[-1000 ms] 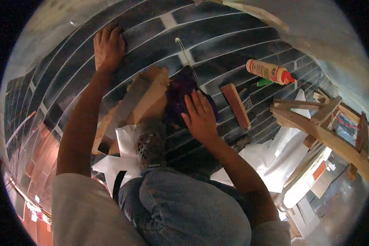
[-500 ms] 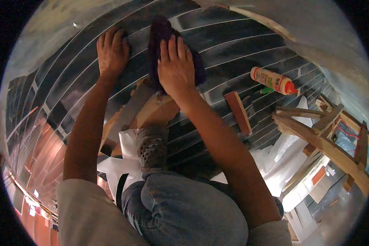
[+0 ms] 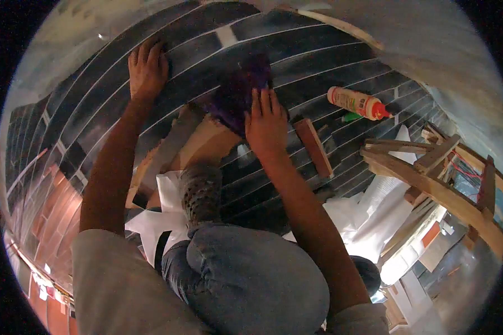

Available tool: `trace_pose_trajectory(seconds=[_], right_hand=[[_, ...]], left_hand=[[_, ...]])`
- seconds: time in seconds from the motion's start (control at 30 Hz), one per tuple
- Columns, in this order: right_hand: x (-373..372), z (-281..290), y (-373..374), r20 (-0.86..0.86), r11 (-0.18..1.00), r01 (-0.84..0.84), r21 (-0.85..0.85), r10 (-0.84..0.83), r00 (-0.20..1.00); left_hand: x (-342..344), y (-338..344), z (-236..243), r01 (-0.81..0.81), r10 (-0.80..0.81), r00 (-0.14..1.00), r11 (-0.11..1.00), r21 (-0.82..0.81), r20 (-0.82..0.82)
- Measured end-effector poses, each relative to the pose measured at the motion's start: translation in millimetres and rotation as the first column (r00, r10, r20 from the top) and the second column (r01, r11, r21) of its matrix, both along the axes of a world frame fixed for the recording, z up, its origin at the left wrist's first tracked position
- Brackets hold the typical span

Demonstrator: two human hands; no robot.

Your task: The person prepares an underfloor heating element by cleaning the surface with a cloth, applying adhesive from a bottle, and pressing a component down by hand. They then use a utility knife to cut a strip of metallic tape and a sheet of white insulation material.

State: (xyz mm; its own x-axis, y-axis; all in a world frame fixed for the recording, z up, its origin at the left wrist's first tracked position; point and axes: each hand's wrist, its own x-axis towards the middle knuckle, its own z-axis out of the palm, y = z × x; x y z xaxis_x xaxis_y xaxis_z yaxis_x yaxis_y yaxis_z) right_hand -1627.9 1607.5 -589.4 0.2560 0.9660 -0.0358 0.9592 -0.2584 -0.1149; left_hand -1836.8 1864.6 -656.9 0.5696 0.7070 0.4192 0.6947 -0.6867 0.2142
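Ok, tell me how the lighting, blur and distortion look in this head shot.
Head view: dim, warm light; strong fisheye bending the dark floor planks toward a black rim; a small glare spot upper left; the purple cloth under the right hand looks smeared; the left hand and glue bottle read fairly sharp.

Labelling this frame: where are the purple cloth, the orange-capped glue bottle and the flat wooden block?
purple cloth (image 3: 237, 95), head view, bare middle above the right hand.
orange-capped glue bottle (image 3: 355, 103), head view, body.
flat wooden block (image 3: 314, 147), head view, top face.
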Motion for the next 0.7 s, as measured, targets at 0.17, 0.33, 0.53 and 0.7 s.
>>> trace_pose_trajectory(seconds=[0.17,0.33,0.53,0.7], right_hand=[[-2,15,-84,0.062,0.942,0.002,-0.336,0.020,0.998],[6,32,-166,0.025,0.842,-0.101,-0.530,0.134,0.991],[36,117,-166,-0.255,0.769,0.341,-0.541,-0.536,0.805],[10,122,-133,-0.426,0.901,0.368,-0.230,-0.433,0.794]], left_hand=[[3,-2,2,-0.002,0.003,1.000,0.999,-0.036,0.026],[1,-5,6,-0.008,0.009,1.000,0.999,-0.047,0.029],[0,-7,5,-0.012,0.014,0.999,0.999,-0.053,0.041],[4,-5,12,-0.013,0.013,1.000,1.000,-0.027,-0.017]])
